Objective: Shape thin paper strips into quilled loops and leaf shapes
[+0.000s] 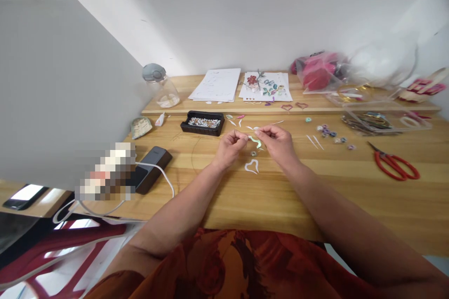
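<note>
Pinching the left end of a pale green strip [257, 143], the left grip [229, 148] is holding this curved piece a little above the bench [259, 205]. The right grip [278, 142] is hovering just beside the strip with bent fingers; the fingertips are showing too small, so I cannot tell whether they are closing on it. The strip is lying in the gap between both grips.

Under this gap, a small round bobbin [253, 153] is resting, and nearer to the person a white heart-shaped outline [251, 166] is lying flat. Beyond the left grip, to its left, a black tray [196, 130] is carrying many beads [205, 123]. Farther left of this grip, a shell [141, 127] and a small white tube [160, 119] are sitting near each other, and a dark block [159, 168] is lying closer to the person.

To the right of the right grip, two thin white sticks [315, 142] are lying side by side, and some small spools [327, 131] are gathering beyond them. Well apart on the same side, red-handled scissors [393, 163] are resting with their points toward the grip. Straight beyond both grips, white papers [215, 85] are lying on a raised shelf [259, 108].
</note>
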A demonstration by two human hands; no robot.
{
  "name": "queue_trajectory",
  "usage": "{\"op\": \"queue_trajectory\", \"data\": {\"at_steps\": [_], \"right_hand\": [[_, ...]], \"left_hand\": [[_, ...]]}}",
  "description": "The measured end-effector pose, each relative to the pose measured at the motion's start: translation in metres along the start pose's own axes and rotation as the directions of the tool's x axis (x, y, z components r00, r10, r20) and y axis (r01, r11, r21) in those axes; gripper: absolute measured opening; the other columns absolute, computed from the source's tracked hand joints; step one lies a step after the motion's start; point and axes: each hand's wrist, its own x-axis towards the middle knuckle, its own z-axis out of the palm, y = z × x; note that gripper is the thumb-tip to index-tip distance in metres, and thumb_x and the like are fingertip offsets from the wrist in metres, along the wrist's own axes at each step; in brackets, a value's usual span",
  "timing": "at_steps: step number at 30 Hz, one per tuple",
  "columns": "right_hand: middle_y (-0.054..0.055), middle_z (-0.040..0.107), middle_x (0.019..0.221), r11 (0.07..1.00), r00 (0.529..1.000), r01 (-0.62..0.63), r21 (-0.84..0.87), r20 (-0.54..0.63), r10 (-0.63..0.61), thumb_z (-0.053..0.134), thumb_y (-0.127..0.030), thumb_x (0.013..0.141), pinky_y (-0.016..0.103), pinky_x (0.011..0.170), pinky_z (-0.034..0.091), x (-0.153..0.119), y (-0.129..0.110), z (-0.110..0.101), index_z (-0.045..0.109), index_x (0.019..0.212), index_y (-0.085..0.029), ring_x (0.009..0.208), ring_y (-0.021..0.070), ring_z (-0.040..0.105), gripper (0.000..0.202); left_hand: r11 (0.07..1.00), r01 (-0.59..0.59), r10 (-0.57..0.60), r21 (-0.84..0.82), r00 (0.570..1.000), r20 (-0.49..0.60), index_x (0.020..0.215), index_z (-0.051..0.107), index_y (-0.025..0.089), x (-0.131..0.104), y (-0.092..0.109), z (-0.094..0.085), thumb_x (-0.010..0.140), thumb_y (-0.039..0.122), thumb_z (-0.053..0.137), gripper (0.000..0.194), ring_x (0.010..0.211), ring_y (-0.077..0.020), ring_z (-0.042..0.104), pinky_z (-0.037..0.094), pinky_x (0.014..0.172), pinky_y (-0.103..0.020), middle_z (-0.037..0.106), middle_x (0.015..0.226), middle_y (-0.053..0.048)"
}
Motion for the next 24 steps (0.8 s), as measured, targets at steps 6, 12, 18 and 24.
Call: {"op": "queue_trajectory", "data": {"at_steps": [6, 12, 18, 24], "right_hand": [[-0.004, 0.053, 0.059, 0.931, 0.947, -0.321, 0.173, 0.092, 0.309, 0.081, -0.040, 0.058, 0.021, 0.040, 0.025, -0.003, 0.003, 0.004, 0.066, 0.069, -0.020, 0.046, 0.0061, 0.036, 0.027], [-0.006, 0.053, 0.054, 0.833, 0.860, -0.498, 0.240, 0.262, 0.438, 0.084, -0.036, 0.054, 0.021, 0.040, 0.031, -0.008, 0.002, 0.006, 0.061, 0.067, -0.020, 0.041, 0.0050, 0.039, 0.031], [-0.002, 0.062, 0.062, 0.841, 0.854, -0.495, 0.217, 0.299, 0.425, 0.085, -0.037, 0.055, 0.021, 0.042, 0.036, -0.014, 0.003, 0.010, 0.063, 0.072, -0.018, 0.045, 0.0065, 0.047, 0.034], [-0.001, 0.064, 0.067, 0.836, 0.852, -0.500, 0.225, 0.300, 0.429, 0.086, -0.038, 0.057, 0.022, 0.047, 0.043, -0.025, 0.000, 0.019, 0.065, 0.073, -0.019, 0.051, 0.0079, 0.052, 0.033]], "left_hand": [[0.998, 0.024, -0.023, -0.065, 1.000, 0.021, 0.071, 0.062, 0.018, -0.001, 0.000, 0.000, 0.072, 0.041, 0.078, 0.028, 0.083, -0.0146, 0.060, 0.045, 0.085, -0.033, 0.067, 0.084, -0.003], [0.988, 0.043, -0.040, -0.145, 0.999, 0.023, 0.069, 0.060, 0.018, 0.000, 0.004, 0.001, 0.071, 0.040, 0.079, 0.029, 0.095, -0.0171, 0.063, 0.043, 0.093, -0.035, 0.069, 0.094, -0.005], [0.993, -0.011, 0.000, -0.117, 0.996, -0.094, 0.071, 0.061, 0.020, 0.003, -0.002, -0.002, 0.071, 0.041, 0.079, 0.028, 0.075, -0.0132, 0.059, 0.045, 0.081, -0.032, 0.066, 0.077, 0.000], [0.998, -0.060, 0.050, -0.028, 0.964, -0.261, 0.073, 0.059, 0.019, 0.007, -0.005, -0.005, 0.072, 0.041, 0.076, 0.028, 0.075, -0.0127, 0.057, 0.044, 0.077, -0.029, 0.064, 0.076, 0.000]]}}
